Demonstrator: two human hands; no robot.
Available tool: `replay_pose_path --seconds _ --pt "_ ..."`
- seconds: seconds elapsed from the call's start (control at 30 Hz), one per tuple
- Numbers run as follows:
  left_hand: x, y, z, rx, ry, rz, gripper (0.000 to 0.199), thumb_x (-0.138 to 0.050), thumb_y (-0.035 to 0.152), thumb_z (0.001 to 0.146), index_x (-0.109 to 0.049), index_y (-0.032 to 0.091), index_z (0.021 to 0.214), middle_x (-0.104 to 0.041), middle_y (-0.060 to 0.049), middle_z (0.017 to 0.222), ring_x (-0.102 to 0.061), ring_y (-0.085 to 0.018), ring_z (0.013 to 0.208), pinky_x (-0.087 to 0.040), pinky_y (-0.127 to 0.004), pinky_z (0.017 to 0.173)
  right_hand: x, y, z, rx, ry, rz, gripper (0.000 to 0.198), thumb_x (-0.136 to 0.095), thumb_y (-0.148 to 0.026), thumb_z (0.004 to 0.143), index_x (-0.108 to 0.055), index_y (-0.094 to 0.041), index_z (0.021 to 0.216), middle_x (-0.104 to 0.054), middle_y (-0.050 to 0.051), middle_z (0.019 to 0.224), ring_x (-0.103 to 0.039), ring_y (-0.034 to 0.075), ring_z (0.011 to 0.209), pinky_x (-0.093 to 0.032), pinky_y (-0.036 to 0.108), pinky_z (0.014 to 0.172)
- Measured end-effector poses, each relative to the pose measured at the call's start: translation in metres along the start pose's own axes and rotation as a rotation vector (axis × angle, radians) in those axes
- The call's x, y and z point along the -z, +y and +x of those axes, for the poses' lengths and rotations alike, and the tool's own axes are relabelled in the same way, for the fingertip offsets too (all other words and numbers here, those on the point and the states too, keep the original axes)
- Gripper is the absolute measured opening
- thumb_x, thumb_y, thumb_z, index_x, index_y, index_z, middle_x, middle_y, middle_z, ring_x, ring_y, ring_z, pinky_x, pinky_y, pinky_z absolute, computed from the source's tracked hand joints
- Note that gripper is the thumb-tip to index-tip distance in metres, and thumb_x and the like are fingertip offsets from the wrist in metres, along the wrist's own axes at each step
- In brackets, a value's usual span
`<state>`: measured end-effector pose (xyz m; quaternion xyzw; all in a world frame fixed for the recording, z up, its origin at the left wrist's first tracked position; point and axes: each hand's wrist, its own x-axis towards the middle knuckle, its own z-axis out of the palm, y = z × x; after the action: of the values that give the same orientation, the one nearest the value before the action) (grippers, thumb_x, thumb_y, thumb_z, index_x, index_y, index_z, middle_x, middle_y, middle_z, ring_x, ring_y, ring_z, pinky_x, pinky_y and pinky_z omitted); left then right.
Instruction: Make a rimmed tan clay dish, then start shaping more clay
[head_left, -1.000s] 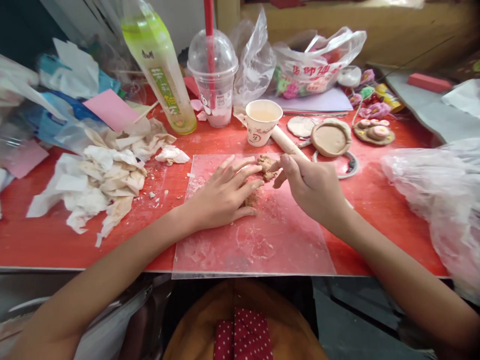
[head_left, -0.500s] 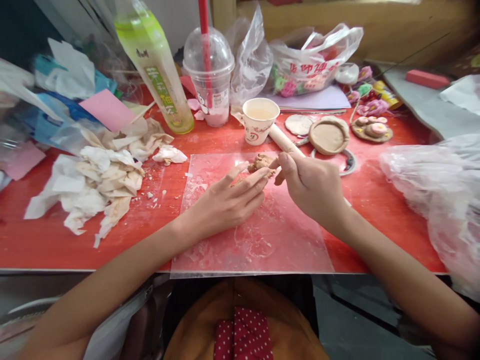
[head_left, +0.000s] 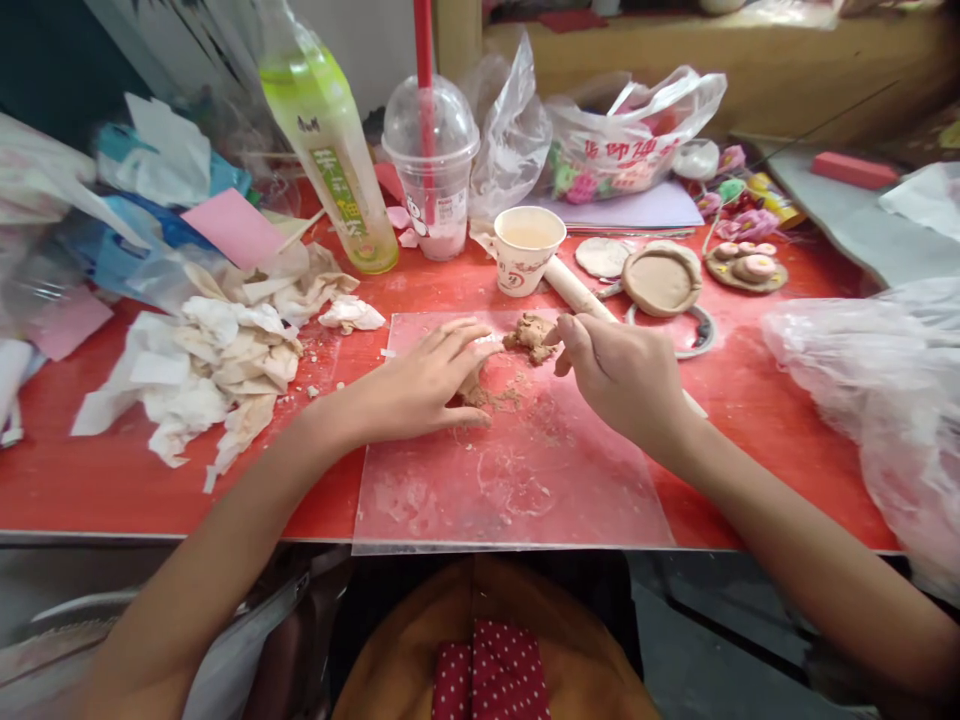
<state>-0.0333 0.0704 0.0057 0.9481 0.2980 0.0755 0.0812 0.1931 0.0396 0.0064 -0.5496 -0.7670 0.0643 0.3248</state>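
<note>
My left hand reaches over the clear plastic sheet, its thumb held away from the fingers. Brown clay bits lie between thumb and fingers and just right of them; whether the palm touches any is hidden. A rough brown clay lump sits near the sheet's far edge. Beside its right side is my right hand, closed with fingers curled; anything inside the grip is hidden. A pale rolling pin slants behind the right hand, partly covered by it.
Behind the sheet stand a paper cup, a plastic cup with red straw and a bottle. A round clay dish is at right, above a grey ring. Crumpled tissues lie left, a plastic bag right.
My left hand has moved left, off the clay lump, and its thumb has spread out. The lump and scattered clay bits show more now. My right hand stays beside the lump, still closed.
</note>
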Motion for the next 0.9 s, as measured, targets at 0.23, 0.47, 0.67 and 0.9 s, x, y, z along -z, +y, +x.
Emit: replay_pose_path --seconds 0.23,0.47,0.67,0.9 --pt "-0.011 -0.006 0.000 -0.051 0.004 0.048 0.058 -0.054 0.047 0.085 -0.043 0.011 0.130 -0.048 -0.018 0.132 -0.043 -0.028 0.123 -0.037 -0.044 0.103 0.000 -0.001 -0.001 0.013 -0.004 -0.138 0.050 -0.023 -0.042 0.097 -0.062 -0.024 0.072 -0.066 0.003 0.060 -0.060 0.018 0.056 -0.035 0.033 0.054" --pt "-0.015 -0.008 0.000 -0.139 0.066 0.236 0.045 -0.041 0.034 0.094 -0.044 0.005 0.128 -0.056 -0.019 0.123 -0.054 -0.027 0.110 -0.045 -0.041 0.094 0.004 -0.004 -0.001 0.037 0.001 -0.149 0.052 -0.023 -0.040 0.098 -0.063 -0.023 0.071 -0.066 0.004 0.060 -0.061 0.016 0.056 -0.036 0.031 0.054" --pt "-0.024 -0.010 0.001 -0.114 0.092 0.234 0.037 -0.034 0.024 0.096 -0.044 0.011 0.129 -0.060 -0.014 0.120 -0.057 -0.022 0.108 -0.047 -0.039 0.093 0.002 -0.002 0.000 0.073 0.038 -0.215 0.050 -0.025 -0.035 0.096 -0.061 -0.021 0.063 -0.064 0.001 0.055 -0.058 0.013 0.051 -0.031 0.027 0.048" --pt "-0.004 -0.016 0.001 0.053 0.139 0.058 0.043 -0.047 0.041 0.091 -0.047 0.017 0.127 -0.048 -0.011 0.133 -0.042 -0.025 0.124 -0.039 -0.042 0.103 0.003 -0.001 -0.001 0.111 0.036 -0.237 0.047 -0.027 -0.033 0.097 -0.060 -0.021 0.065 -0.065 0.001 0.056 -0.060 0.014 0.053 -0.030 0.028 0.048"
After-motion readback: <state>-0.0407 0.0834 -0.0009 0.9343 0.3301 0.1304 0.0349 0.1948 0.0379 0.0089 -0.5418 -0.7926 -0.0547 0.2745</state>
